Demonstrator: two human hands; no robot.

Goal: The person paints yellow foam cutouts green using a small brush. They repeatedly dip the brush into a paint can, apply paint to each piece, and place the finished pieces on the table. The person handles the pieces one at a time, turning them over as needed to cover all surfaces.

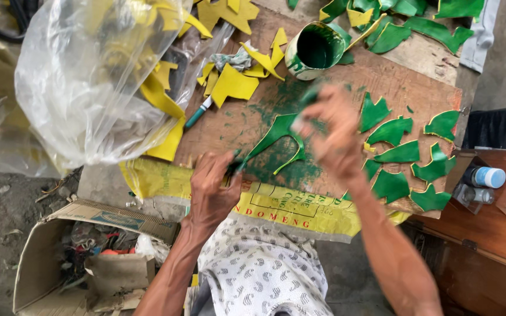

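Observation:
A curved leaf-shaped cutout (276,136), painted green, lies on a paint-stained wooden board (346,76). My left hand (213,186) presses down on its near tip at the board's front edge. My right hand (332,130) is closed on a green-soaked pad or sponge, blurred, rubbing at the cutout's far end. A can of green paint (313,50) stands open just beyond my right hand.
Several green painted cutouts (408,153) lie on the board's right side. Unpainted yellow cutouts (234,82) and a brush (198,113) lie at left. A clear plastic bag (89,76) holds more yellow pieces. A cardboard box (60,257) sits lower left; small bottles (487,177) stand at right.

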